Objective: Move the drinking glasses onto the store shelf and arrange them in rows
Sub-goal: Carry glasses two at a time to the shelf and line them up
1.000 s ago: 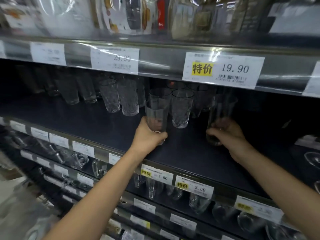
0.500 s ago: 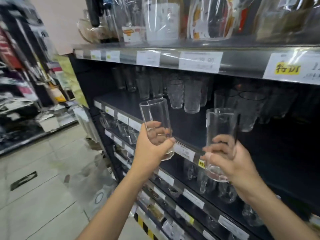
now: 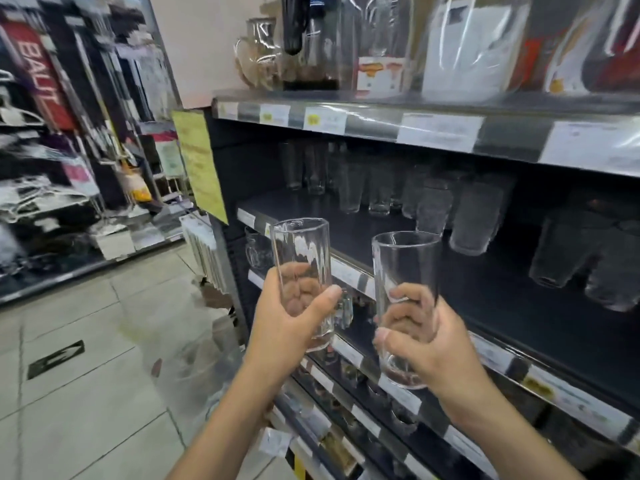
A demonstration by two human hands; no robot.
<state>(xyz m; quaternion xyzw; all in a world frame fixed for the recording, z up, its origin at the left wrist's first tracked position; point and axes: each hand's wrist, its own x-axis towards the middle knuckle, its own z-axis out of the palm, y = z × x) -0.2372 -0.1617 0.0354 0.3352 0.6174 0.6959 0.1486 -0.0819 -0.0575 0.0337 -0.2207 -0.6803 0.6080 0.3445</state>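
My left hand (image 3: 284, 323) grips a tall clear drinking glass (image 3: 300, 251) round its lower half, upright in the air in front of the shelf edge. My right hand (image 3: 424, 344) grips a second tall clear glass (image 3: 405, 261) the same way, just to the right of the first. Both glasses are off the dark store shelf (image 3: 502, 299), on my side of its front edge. Further back on that shelf stand several other glasses (image 3: 471, 220) in loose rows, blurred.
An upper shelf (image 3: 415, 112) with price tags carries boxed glassware and jugs. Lower shelves (image 3: 363, 403) hold more glass items behind price strips. To the left lie a tiled aisle floor (image 3: 86, 375) and other blurred store racks (image 3: 52, 150).
Both hands have lifted their glasses off the shelf and drawn them back toward me. The view has swung left, showing the aisle and the shelf's end.
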